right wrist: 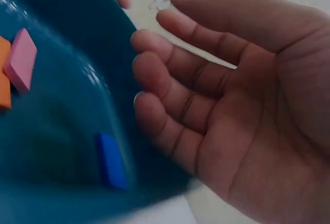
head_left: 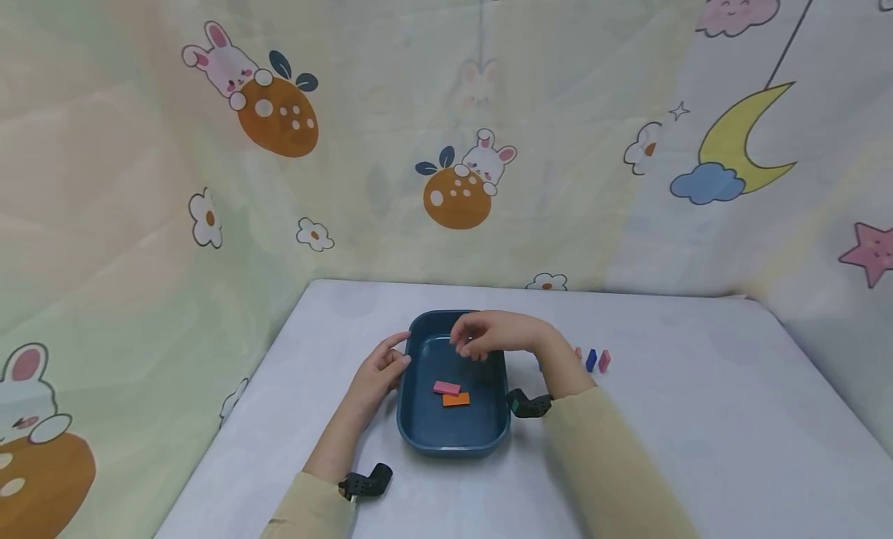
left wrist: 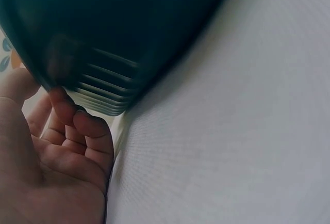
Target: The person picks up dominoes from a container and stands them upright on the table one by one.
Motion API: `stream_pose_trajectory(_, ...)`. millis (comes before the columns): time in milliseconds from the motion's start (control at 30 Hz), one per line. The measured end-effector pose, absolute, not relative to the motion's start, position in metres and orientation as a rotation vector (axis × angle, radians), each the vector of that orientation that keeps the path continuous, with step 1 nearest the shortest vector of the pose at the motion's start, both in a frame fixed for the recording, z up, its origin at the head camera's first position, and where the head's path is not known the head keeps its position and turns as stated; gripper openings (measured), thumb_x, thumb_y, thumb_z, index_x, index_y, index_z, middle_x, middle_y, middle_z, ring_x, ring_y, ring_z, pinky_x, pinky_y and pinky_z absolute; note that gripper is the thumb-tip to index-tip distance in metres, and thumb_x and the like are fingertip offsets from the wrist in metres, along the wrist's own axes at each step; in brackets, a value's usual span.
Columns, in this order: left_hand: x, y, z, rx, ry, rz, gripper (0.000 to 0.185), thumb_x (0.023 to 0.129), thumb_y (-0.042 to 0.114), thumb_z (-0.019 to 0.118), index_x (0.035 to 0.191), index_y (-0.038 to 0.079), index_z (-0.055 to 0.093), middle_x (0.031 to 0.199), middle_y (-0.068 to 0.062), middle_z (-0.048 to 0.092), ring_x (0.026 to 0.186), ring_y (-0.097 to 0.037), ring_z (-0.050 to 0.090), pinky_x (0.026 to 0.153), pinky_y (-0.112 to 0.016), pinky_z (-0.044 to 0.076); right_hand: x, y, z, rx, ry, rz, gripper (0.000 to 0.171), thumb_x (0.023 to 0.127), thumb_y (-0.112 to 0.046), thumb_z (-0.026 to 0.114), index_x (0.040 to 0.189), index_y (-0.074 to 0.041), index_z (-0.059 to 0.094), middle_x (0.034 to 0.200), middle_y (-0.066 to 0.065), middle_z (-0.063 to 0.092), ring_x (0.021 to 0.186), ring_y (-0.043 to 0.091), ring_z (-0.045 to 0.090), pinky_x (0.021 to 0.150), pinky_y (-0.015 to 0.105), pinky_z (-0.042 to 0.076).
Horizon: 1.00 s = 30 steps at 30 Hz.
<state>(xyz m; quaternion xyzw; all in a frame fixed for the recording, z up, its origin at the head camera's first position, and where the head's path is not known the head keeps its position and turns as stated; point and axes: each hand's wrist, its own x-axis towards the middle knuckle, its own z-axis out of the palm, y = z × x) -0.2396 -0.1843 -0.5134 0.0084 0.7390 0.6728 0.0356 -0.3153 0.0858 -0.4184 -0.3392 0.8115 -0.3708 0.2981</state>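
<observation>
A dark teal tray sits on the table. My left hand holds its left rim between thumb and index finger, the other fingers curled beneath, as the left wrist view shows. Over the tray's far right part hovers my right hand, its fingers loosely bent and nothing between them. On the tray floor a pink block leans on an orange block. A blue block lies near the tray wall in the right wrist view; in the head view the right hand hides it.
Right of the tray, beyond my right wrist, stand small blocks: a blue one, a pink one and others partly hidden by the forearm. A white cloth covers the table. Behind hangs a printed curtain.
</observation>
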Motion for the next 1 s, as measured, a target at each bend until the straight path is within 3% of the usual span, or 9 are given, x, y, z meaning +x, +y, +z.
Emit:
stream_pose_trajectory(333,-0.239,-0.183,-0.513,0.04,2.242,2.074,0.04,0.098,0.028,0.062,0.136,0.036,0.054,0.097,-0.011,0.058,0.077,-0.02,0.054,0.07,-0.028,0.048,-0.305,0.042,-0.433,-0.812,2.254,-0.628,0.02,0.086,-0.036,0.074,0.098,-0.023,0.065,0.09,-0.002,0.065,0.08,0.018,0.061,0.074,0.033,0.054)
stream_pose_trajectory(1000,-0.238,-0.183,-0.511,0.01,2.227,2.08,0.043,0.097,0.028,0.064,0.138,0.031,0.053,0.097,-0.012,0.058,0.076,-0.018,0.053,0.07,-0.028,0.047,-0.295,0.03,-0.451,-0.8,2.255,-0.527,0.006,0.089,-0.026,0.071,0.085,-0.023,0.068,0.08,-0.003,0.065,0.074,0.016,0.058,0.068,0.031,0.047)
